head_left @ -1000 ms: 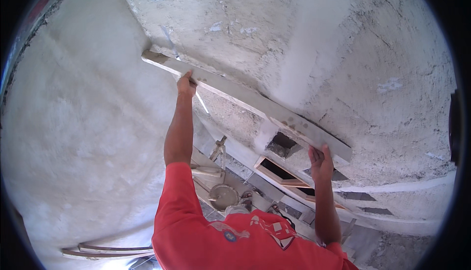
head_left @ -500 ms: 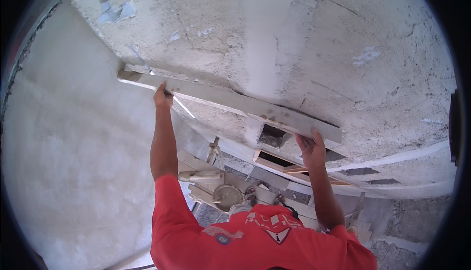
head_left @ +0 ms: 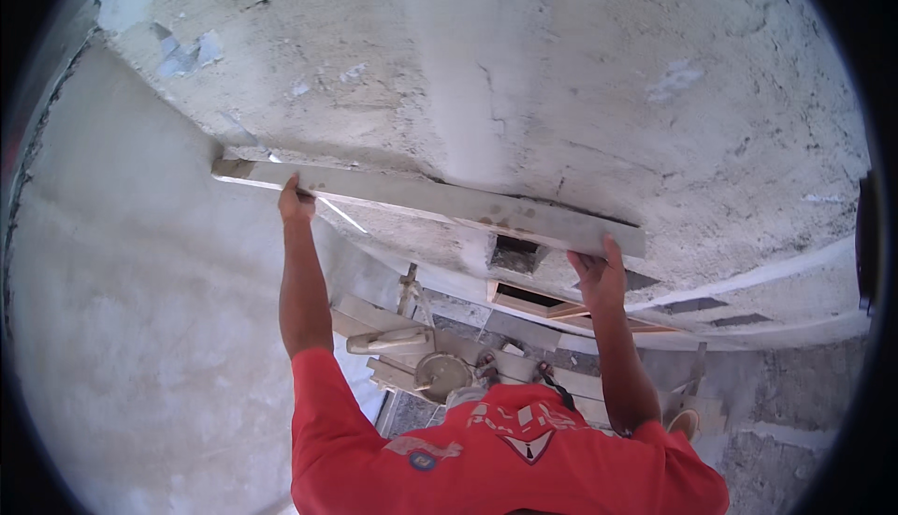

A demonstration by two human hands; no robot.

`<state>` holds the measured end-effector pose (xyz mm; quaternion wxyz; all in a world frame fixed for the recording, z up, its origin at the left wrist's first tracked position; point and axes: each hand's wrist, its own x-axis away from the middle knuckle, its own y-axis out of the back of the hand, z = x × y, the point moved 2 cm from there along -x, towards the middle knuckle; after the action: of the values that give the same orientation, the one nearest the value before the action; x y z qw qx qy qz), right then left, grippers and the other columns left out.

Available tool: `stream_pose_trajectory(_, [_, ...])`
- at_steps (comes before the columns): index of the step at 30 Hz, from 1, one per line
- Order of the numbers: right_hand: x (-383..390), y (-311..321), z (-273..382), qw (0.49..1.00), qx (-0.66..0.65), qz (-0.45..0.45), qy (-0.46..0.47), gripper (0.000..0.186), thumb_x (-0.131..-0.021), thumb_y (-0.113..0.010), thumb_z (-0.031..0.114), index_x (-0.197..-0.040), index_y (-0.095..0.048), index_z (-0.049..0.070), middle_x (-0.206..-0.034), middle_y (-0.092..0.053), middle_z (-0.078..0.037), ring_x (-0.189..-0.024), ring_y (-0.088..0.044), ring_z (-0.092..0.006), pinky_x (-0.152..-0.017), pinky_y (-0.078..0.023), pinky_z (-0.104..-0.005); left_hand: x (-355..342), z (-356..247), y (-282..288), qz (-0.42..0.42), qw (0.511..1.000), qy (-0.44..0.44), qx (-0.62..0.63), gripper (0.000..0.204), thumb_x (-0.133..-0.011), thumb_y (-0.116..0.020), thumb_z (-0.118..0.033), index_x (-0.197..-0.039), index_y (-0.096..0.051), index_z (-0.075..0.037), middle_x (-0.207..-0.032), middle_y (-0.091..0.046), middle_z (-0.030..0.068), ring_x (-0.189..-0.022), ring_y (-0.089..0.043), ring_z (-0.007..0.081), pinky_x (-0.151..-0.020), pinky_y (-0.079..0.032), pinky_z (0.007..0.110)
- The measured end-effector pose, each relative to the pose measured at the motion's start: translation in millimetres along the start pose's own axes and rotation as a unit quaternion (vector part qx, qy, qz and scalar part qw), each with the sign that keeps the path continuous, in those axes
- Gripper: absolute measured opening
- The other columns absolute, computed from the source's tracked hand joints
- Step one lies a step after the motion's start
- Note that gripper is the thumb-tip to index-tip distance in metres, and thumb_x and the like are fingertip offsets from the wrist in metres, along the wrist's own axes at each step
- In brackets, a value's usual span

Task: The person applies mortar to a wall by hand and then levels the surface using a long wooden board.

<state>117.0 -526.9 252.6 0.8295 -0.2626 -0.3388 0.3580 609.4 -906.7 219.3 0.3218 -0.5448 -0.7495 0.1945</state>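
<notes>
A long, pale straightedge [head_left: 402,194], smeared with plaster, lies across the rough wall [head_left: 327,66] in front of me. Its left end meets the corner with the smooth side wall. My left hand [head_left: 297,201] grips the lower edge close to that end. Near the other end, my right hand [head_left: 601,275] is closed on it too, thumb on the outer face and fingers underneath. Both arms are stretched out. How closely the back of the straightedge touches the wall is hidden.
Just below the straightedge is a square hole [head_left: 515,253] in the wall, with a wooden frame [head_left: 538,300] lower down. Beneath me are planks [head_left: 393,377], a round bucket [head_left: 442,377] and a long-handled trowel or float [head_left: 388,340]. The smooth side wall [head_left: 140,300] rises at my left.
The view has turned slightly, so the straightedge lies flatter in the picture, its right end higher and left end lower. Both hands keep hold of it; any shift along the wall is small.
</notes>
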Motion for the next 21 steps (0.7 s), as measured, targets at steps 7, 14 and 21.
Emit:
stream_pose_trajectory(7, [1, 11, -11, 0.999, -0.044, 0.009, -0.01, 0.051, -0.087, -0.062, 0.034, -0.127, -0.045, 0.008, -0.125, -0.05, -0.015, -0.114, -0.052, -0.0298, -0.093, -0.049, -0.0426, -22, -16, 14, 0.002, 1.0, -0.015, 0.023, 0.02, -0.084, -0.062, -0.005, -0.103, -0.058, -0.002, -0.096, -0.061, 0.0076, -0.09, -0.06, 0.0232, -0.078, -0.053, 0.037])
stream_pose_trajectory(14, [5, -1, -8, 1.0, -0.017, 0.002, 0.001, 0.052, -0.087, -0.063, 0.034, -0.127, -0.045, 0.006, -0.125, -0.05, -0.014, -0.113, -0.053, -0.0272, -0.093, -0.049, -0.0381, 2, -18, 5, -0.03, 0.999, -0.023, 0.031, 0.02, -0.086, -0.061, -0.003, -0.105, -0.058, -0.001, -0.099, -0.061, 0.0072, -0.09, -0.061, 0.0208, -0.078, -0.053, 0.034])
stream_pose_trajectory(21, [7, 3, 0, 0.999, -0.019, 0.008, 0.024, 0.051, -0.087, -0.063, 0.033, -0.126, -0.046, 0.006, -0.122, -0.052, -0.014, -0.109, -0.056, -0.0262, -0.088, -0.052, -0.0366, 0, 6, -7, -0.053, 0.998, -0.002, 0.021, 0.016, -0.086, -0.061, -0.003, -0.101, -0.059, -0.002, -0.094, -0.062, 0.0069, -0.086, -0.061, 0.0191, -0.071, -0.052, 0.031])
